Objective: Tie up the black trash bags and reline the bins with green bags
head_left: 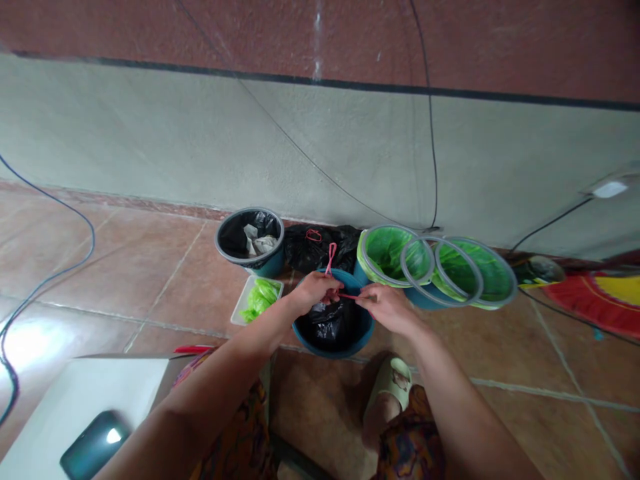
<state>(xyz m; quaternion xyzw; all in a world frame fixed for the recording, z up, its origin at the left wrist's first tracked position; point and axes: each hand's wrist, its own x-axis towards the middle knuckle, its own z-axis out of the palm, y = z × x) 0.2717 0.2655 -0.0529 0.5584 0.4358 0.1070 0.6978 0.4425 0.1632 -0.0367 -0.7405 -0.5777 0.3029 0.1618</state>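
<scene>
A blue trash bin stands on the floor before me, with a black garbage bag inside it. Over its far part, my left hand is closed on the bag's red drawstring, and a pink loop of string sticks up beyond the fingers. My right hand pinches the other end, so a short length of string runs fairly straight between the two hands. Part of the bag's top is hidden under my hands.
Behind lies a tied black bag. A bin with tissues and a tray of green bags are left; two green-lined bins with a loose grey ring are right. A white table holds a phone.
</scene>
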